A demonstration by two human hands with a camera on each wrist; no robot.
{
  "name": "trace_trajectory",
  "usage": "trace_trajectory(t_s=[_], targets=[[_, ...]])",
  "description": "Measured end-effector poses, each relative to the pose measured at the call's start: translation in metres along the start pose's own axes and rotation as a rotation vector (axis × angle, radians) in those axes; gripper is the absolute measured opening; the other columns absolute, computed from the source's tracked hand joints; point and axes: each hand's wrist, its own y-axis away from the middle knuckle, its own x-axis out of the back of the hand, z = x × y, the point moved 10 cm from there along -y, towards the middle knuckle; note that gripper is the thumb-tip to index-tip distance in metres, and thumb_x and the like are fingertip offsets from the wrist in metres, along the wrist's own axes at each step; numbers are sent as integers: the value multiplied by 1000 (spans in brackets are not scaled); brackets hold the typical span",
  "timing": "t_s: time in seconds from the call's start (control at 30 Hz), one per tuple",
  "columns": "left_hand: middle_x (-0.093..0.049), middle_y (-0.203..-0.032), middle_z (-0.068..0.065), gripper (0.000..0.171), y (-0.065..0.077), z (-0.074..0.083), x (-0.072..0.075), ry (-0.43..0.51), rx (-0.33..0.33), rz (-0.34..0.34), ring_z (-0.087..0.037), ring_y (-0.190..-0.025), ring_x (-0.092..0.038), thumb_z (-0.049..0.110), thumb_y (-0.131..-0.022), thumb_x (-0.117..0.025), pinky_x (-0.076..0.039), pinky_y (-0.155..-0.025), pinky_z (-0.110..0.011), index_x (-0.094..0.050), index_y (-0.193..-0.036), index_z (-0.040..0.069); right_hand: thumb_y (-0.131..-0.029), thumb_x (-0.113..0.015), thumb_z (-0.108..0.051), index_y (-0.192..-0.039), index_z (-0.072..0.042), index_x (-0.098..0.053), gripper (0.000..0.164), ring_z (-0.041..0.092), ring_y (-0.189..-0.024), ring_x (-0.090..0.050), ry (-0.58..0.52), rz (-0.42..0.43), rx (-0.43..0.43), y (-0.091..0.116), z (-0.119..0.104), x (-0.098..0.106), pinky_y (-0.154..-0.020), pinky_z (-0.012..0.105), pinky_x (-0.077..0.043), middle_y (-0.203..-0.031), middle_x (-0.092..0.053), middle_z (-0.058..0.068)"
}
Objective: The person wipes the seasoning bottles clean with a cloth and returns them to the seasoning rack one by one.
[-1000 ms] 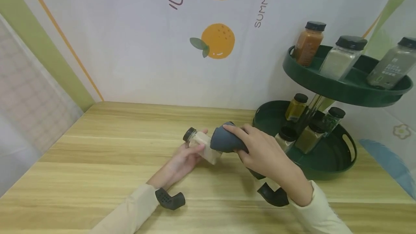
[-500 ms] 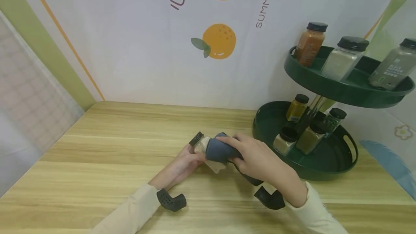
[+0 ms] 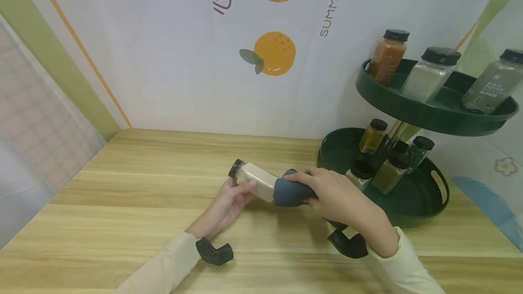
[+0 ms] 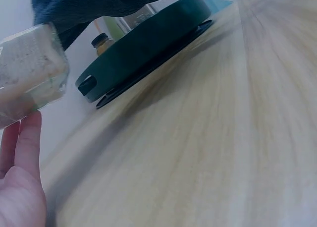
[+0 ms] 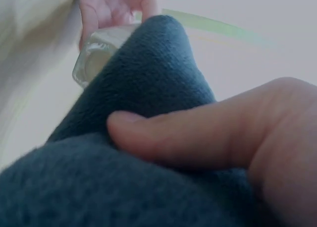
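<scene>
My left hand point(image 3: 231, 201) holds a clear spice jar point(image 3: 258, 180) tilted above the table, its black cap pointing up and left. Pale powder fills the jar, whose square base shows in the left wrist view. My right hand point(image 3: 333, 194) grips a folded dark blue cloth point(image 3: 293, 189), thumb pressed on top in the right wrist view. In the head view the cloth overlaps the lower end of the jar; whether it touches the glass I cannot tell. The fingertips point(image 4: 28, 138) of my left hand lie against the jar's side.
A two-tier dark green rack point(image 3: 433, 112) stands at the right, several spice jars on its tiers. On the upper tier is a jar of orange-red powder point(image 3: 388, 58). The wooden table point(image 3: 143, 185) runs left to a curtain; a printed cloth hangs behind.
The blue cloth moved left over the jar's side, then back right to its base end. The jar tilted and turned in my left hand, and more of it shows now.
</scene>
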Motion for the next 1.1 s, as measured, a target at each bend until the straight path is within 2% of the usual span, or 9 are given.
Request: trace_trajectory(t_s=[0.1,0.2,0.3,0.43,0.5,0.73,0.9,1.0,1.1], targets=[[-46,-122,-1,55,-1,2,4,70,-6,30,-11,-110,-52,9,-90,-56,-39,-104,-27,-28,-138,13,-75,-72,-8,-125,-29,-58,56,25,-93,-62,20,16,-22,1,6,4,-75,44,-53,-110,-62,6],[-45,-123,-4,53,-2,3,6,90,-10,29,-13,-107,-56,18,-95,-52,-44,-100,-28,-23,-139,11,-76,-73,-10,-127,-28,-55,57,26,-95,-62,23,55,-35,0,8,8,-75,46,-53,-111,-62,6],[-45,-123,-7,50,-2,2,1,99,6,-34,-17,-103,-60,21,-98,-46,-48,-96,-31,-20,-139,10,-77,-72,-12,-130,-27,-52,59,25,-96,-63,5,106,-25,-1,6,11,-75,46,-53,-109,-62,5],[-44,-127,-10,51,-1,-1,-9,113,30,-143,-21,-107,-59,18,-99,-44,-47,-97,-35,-17,-142,8,-77,-72,-12,-132,-28,-51,61,24,-96,-63,-24,166,-14,-3,0,15,-76,44,-54,-107,-62,5],[-46,-127,-10,54,0,-3,-12,80,43,-172,-21,-108,-59,13,-97,-46,-47,-97,-37,-16,-142,8,-77,-71,-12,-133,-28,-50,62,25,-98,-62,-39,184,-21,-4,-1,15,-79,46,-53,-111,-62,6],[-47,-129,-13,76,2,-13,-23,-176,69,-238,-22,-108,-59,1,-84,-60,-48,-93,-45,-16,-146,11,-78,-70,-12,-134,-28,-48,62,25,-101,-61,-59,163,-46,-6,-4,9,-81,46,-53,-114,-60,7],[-48,-128,-13,76,1,-9,-21,-142,46,-198,-20,-105,-61,1,-84,-56,-49,-93,-44,-14,-146,12,-77,-73,-13,-131,-27,-52,59,27,-100,-62,-24,106,-29,-6,-6,1,-82,46,-53,-115,-60,8],[-53,-118,-6,67,0,-6,-15,-81,31,-142,-18,-98,-64,2,-85,-54,-50,-92,-42,-21,-142,16,-77,-74,-14,-129,-28,-54,57,27,-100,-62,-2,86,-33,-5,-4,0,-82,46,-53,-115,-61,8],[-55,-114,-5,57,0,-4,-10,-25,22,-99,-19,-97,-64,5,-89,-50,-50,-92,-39,-26,-138,18,-77,-74,-14,-128,-28,-55,56,28,-101,-61,11,73,-39,-4,-3,1,-81,47,-53,-115,-61,8]])
